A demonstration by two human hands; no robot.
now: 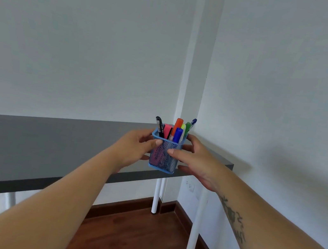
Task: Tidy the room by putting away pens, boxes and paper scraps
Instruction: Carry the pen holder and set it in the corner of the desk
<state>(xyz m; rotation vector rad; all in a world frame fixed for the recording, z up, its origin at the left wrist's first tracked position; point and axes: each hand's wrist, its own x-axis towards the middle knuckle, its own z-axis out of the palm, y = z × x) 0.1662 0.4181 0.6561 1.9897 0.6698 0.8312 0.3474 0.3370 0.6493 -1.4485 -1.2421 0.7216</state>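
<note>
A blue mesh pen holder (164, 157) stands upright near the right end of the dark table (46, 148), close to its front edge. Several pens and markers (176, 130) stick out of it: black, pink, orange, blue, green. My left hand (135, 150) grips the holder's left side, thumb on the rim. My right hand (195, 162) wraps its right side, thumb across the front mesh. I cannot tell whether the holder's base touches the tabletop.
The table has white legs (193, 227) and sits in a corner between two pale walls. A wall socket (190, 186) shows below the tabletop. Wooden floor (129, 238) with a dark skirting board lies beneath.
</note>
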